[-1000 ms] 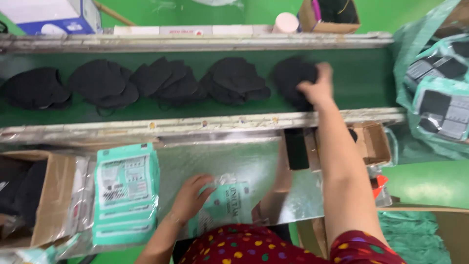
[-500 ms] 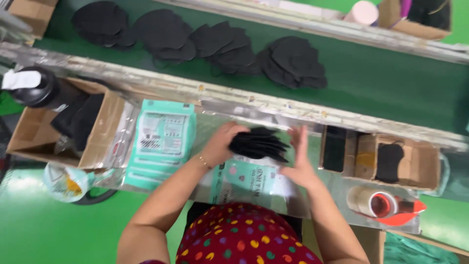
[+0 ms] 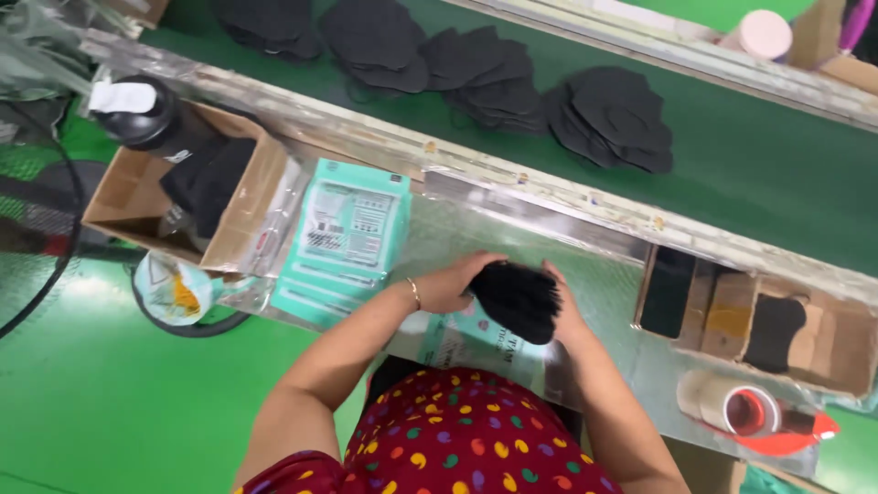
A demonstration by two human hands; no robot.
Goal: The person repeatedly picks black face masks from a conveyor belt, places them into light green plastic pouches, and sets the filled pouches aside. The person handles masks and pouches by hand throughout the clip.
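Head view, hands: left hand [image 3: 450,282] and right hand [image 3: 565,311] are pressed from either side on a stack of black face masks [image 3: 518,298], held together above the metal worktop [image 3: 476,233].
Under the hands: a teal printed pouch [image 3: 462,337] lies flat, partly covered by the stack.
Left of the left hand: a pile of teal pouches [image 3: 347,233], then a cardboard box [image 3: 242,206] holding dark items.
Beyond the hands: more black masks [image 3: 613,119] lie in heaps on the green conveyor belt [image 3: 759,174].
Right of the right hand: a tape roll [image 3: 727,402].
Risk: the stack looks loosely squared; uneven pressure could let masks fan out or slide onto the worktop.
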